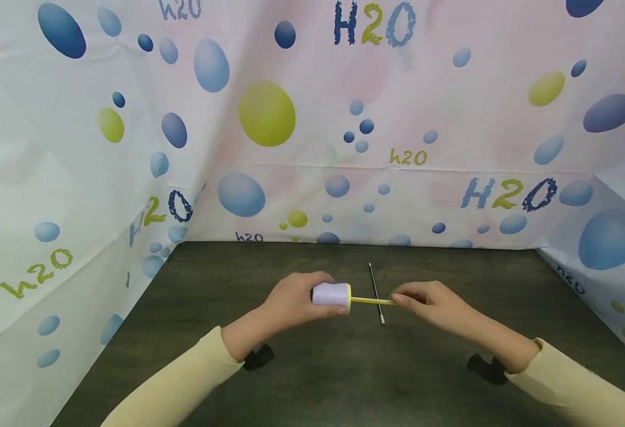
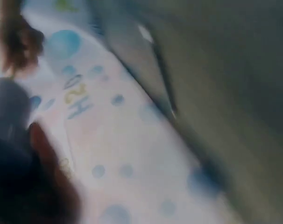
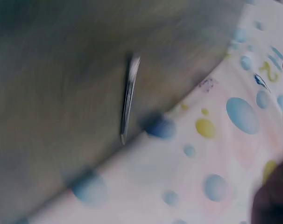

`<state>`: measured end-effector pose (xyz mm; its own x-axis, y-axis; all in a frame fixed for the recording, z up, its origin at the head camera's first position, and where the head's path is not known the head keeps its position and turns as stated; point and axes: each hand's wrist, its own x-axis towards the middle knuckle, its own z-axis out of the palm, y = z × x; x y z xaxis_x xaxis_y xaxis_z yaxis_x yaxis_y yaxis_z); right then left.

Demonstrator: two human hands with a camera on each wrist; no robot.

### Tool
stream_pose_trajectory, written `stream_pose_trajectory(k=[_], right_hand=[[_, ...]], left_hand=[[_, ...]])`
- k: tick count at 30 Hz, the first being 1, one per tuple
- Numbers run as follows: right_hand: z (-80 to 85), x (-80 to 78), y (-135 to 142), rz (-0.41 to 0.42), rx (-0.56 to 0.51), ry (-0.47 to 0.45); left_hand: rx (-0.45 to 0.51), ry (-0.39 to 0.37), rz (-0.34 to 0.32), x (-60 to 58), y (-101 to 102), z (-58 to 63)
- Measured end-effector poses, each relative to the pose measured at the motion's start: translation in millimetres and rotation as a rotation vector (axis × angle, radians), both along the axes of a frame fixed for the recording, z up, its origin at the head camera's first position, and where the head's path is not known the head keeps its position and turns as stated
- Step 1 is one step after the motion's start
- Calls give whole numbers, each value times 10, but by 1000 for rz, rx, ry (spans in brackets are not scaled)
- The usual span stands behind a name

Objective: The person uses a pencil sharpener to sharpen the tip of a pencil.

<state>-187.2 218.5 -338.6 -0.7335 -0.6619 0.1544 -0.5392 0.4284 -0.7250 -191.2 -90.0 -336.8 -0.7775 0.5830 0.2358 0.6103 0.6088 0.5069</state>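
Observation:
My left hand [image 1: 293, 299] grips a lavender cylinder [image 1: 329, 294] with a yellow rim, lying on its side in the air, thumb and fingers around it. A thin yellow stick [image 1: 368, 300] runs out of the rimmed end to the right. Its far end is pinched between thumb and fingers of my right hand [image 1: 435, 302]. Whatever part of the stick is inside the cylinder is hidden. Both wrist views are blurred; the left one shows the cylinder [image 2: 10, 105] at its left edge, the right one only parts of fingers [image 3: 274, 196].
Behind the stick, a dark pencil [image 1: 375, 290] with a white end lies on the dark wooden table [image 1: 312, 379]. White sheeting [image 1: 312, 136] printed with coloured drops and "H2O" stands behind the table and along both its sides.

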Motion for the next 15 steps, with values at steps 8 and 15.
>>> stream_pose_trajectory(k=[8,15], right_hand=[[10,35,-143,11,-19,1480],[-36,159,-193,-19,0,1002]], left_hand=[[263,-1038,-1,-117,-129,63],[234,-714,30,0,-112,14]])
